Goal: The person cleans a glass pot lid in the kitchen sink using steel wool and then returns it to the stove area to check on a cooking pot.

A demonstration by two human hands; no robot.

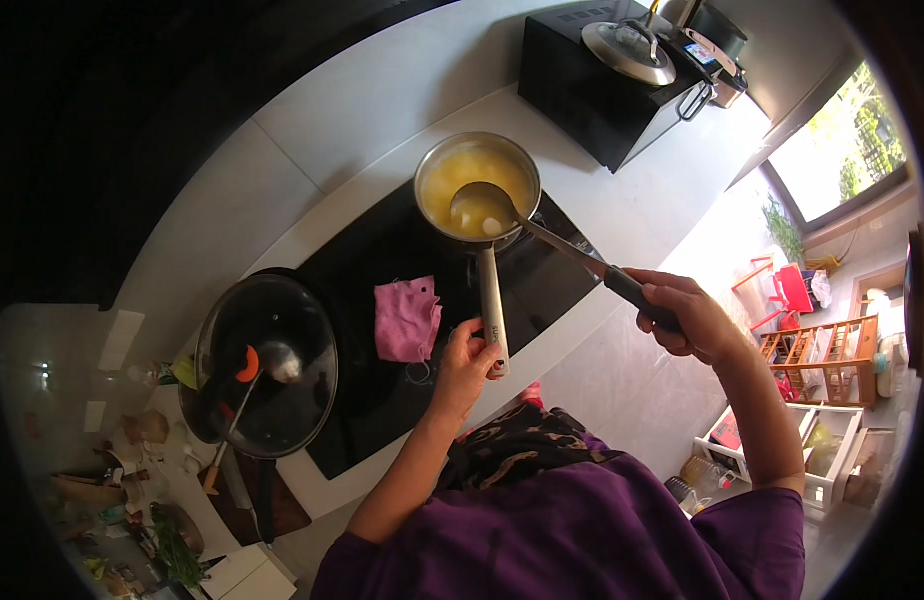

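Observation:
A steel saucepan (429, 214) with yellow liquid stands at the back right of the black glass cooktop (357, 397). My left hand (466, 367) grips the end of its long metal handle (492, 292). In my right hand (691, 319) is the dark handle of a ladle (563, 244), slanting down to the left into the pan. The ladle's bowl is at the liquid's surface, with yellow liquid and a pale piece in it. Left of the pan handle, a folded pink cloth (407, 319) lies on the glass.
A lidded wok (267, 367) sits at the cooktop's left end. Beside it are a cutting board (286, 517), a knife (237, 484) and leafy greens (173, 544). A black countertop oven (582, 90) bearing a glass lid (628, 52) stands at the back right. White drawers (833, 457) are at right.

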